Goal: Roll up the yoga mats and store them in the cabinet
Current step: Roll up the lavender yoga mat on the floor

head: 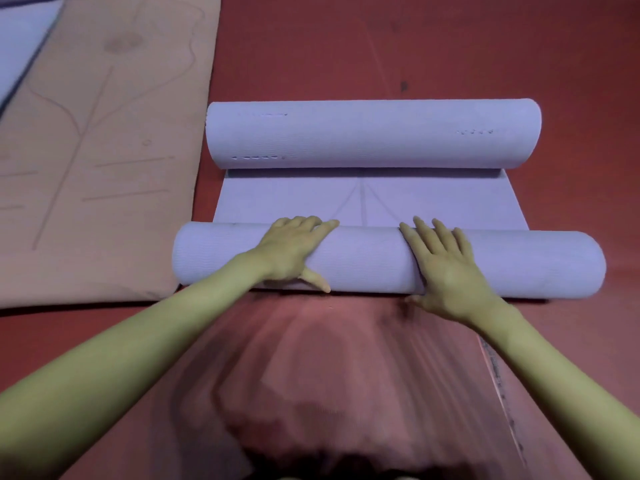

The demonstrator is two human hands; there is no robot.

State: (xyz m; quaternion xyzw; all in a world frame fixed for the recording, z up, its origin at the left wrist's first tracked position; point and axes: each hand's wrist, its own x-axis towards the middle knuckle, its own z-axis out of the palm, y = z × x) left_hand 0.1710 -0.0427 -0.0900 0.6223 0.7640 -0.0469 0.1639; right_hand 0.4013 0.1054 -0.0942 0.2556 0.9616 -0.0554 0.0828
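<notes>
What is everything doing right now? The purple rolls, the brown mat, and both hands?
Near purple roll: rolled up, lying on the red floor, both hands on it.
Flat purple strip: unrolled, between the two rolls.
Far purple roll: rolled up, untouched.
Tan mat: spread flat, not rolled.
Left hand: palm down, fingers spread over the near roll.
Right hand: palm down, fingers spread over the near roll.

Left hand (292,249) and right hand (446,268) flat — fingers spread, arms outstretched.
</notes>
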